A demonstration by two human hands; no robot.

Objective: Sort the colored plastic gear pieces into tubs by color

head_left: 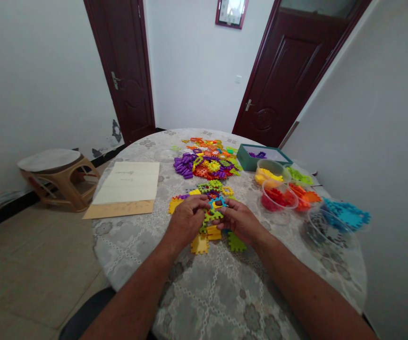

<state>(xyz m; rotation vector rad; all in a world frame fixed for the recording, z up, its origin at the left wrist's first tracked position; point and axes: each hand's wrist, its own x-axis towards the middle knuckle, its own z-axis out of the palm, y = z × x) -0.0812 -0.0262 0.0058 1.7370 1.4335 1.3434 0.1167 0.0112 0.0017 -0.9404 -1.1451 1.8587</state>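
Observation:
My left hand (186,218) and my right hand (238,219) meet over the middle of a round table (204,293), both with fingers pinched on a joined cluster of interlocking plastic pieces (214,213) in green, blue and yellow. Yellow (199,244) and green (236,242) square toothed pieces lie flat under and beside the hands. A larger heap of loose purple, orange, yellow and green pieces (207,160) lies farther back on the table.
Clear bowls with yellow (268,173), red (278,195) and dark (322,226) pieces stand at the right, with blue pieces (347,213) beside them and a teal box (262,156) behind. Paper sheets (128,186) lie at left. A stool (58,177) stands on the floor.

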